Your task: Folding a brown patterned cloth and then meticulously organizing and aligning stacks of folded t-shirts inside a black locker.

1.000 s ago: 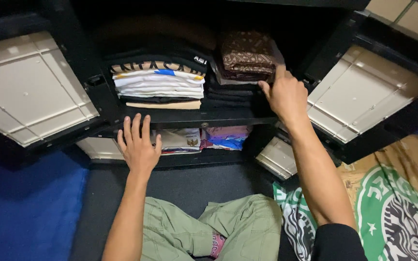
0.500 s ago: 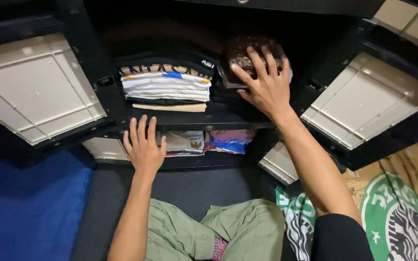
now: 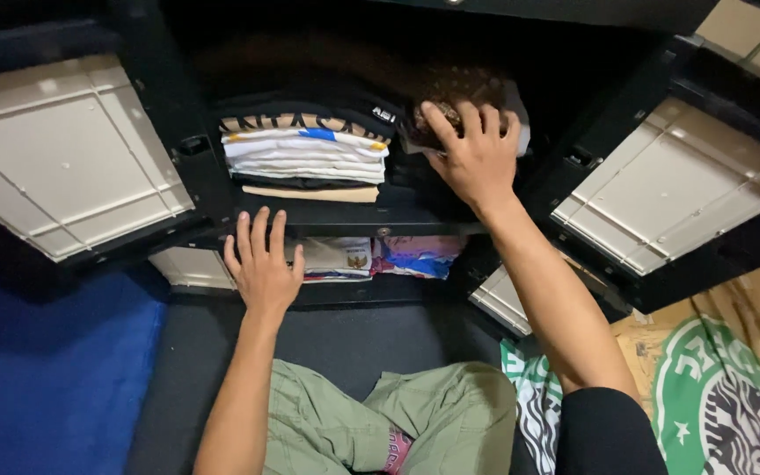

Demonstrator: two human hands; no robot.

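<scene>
My right hand (image 3: 472, 154) reaches into the upper compartment of a black cabinet (image 3: 345, 215) and its fingers curl over the folded brown patterned cloth (image 3: 459, 88) on top of the right-hand stack. My left hand (image 3: 261, 264) lies flat, fingers spread, against the front edge of the shelf between the two compartments. To the left of the brown cloth stands a stack of folded shirts (image 3: 305, 154) in white, black and tan. Below the shelf lie more folded clothes (image 3: 380, 255), white and colourful.
Two pale cabinet doors hang open, the left door (image 3: 63, 158) and the right door (image 3: 670, 185). My legs in green trousers (image 3: 380, 422) are crossed on the dark floor. A blue mat (image 3: 46, 378) lies left, a green-and-white printed mat (image 3: 714, 387) right.
My right hand rose from the side of the right-hand stack onto the brown cloth and closed its fingers over it. My left hand stayed on the shelf edge.
</scene>
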